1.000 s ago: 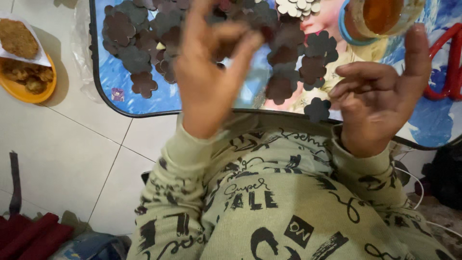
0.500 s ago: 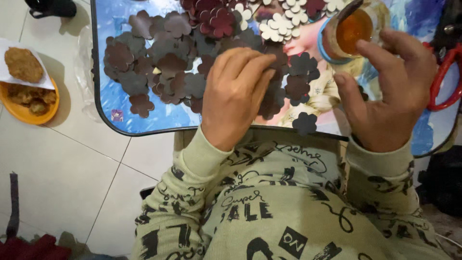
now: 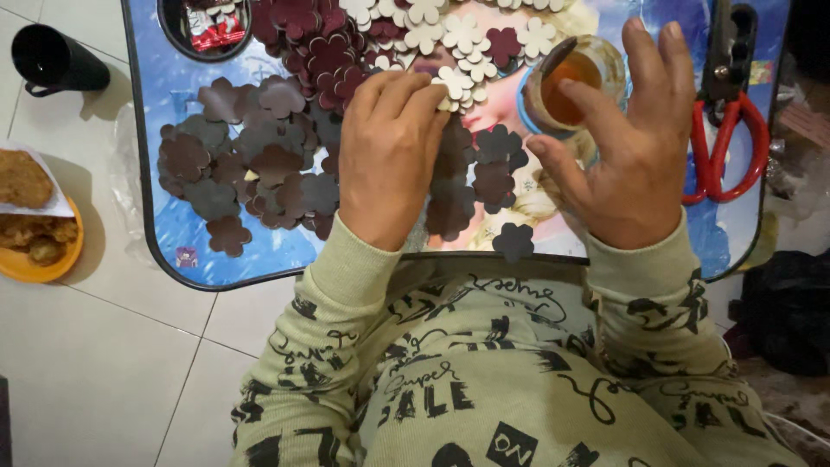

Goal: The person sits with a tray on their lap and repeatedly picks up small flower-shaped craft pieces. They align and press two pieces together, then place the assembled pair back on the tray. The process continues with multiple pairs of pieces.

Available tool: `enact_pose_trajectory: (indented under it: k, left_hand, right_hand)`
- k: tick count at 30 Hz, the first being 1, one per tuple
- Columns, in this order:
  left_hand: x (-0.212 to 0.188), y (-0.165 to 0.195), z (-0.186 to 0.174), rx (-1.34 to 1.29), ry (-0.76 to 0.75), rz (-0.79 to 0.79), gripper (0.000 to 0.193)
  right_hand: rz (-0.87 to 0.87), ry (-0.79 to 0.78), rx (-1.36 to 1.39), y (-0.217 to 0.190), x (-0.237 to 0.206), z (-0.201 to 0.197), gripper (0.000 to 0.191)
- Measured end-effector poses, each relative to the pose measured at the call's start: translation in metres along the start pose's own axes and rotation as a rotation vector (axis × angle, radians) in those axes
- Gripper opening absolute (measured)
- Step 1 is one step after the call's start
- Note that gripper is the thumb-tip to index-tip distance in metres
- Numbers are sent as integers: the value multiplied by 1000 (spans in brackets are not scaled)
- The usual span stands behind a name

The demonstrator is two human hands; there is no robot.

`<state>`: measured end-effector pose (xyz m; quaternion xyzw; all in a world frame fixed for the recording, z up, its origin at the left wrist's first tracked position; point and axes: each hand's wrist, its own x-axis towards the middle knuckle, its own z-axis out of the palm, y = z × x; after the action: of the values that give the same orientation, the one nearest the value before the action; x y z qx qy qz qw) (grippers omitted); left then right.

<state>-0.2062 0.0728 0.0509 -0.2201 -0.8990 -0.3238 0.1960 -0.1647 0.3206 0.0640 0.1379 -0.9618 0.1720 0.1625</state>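
My left hand lies palm down on a heap of flower-shaped cutouts, fingers together. Its fingertips touch a cream flower piece, and whatever is under the palm is hidden. Dark grey-brown flower pieces spread to its left, maroon ones lie beyond, and cream ones sit at the far edge. My right hand hovers with fingers spread and nothing in it, just right of a glass jar of amber liquid with a stick in it.
The pieces lie on a small blue picture-printed table with a black rim. Red-handled scissors lie at its right, a black bowl at its far left. On the tiled floor are a black cup and an orange plate of fried food.
Both hands were raised near my chest with the left fingers pinched. They have moved forward and down: the left onto the pile, the right beside the jar.
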Motion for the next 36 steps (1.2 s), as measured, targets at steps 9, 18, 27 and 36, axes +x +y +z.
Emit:
enact_pose_trajectory:
  k: [9, 18, 27, 36]
  left_hand:
    - [-5, 19, -21, -71, 130, -61, 11]
    - [-39, 41, -20, -987, -85, -712, 18]
    - [-56, 39, -7, -1296, -131, -834, 22]
    - [-64, 51, -6, -1340, -109, -755, 43]
  right_hand:
    - [29, 102, 7, 1, -6, -9, 54]
    - [-2, 73, 50, -3, -20, -11, 52]
    - [-49, 37, 66, -5, -33, -12, 34]
    - [67, 77, 505, -51, -45, -13, 21]
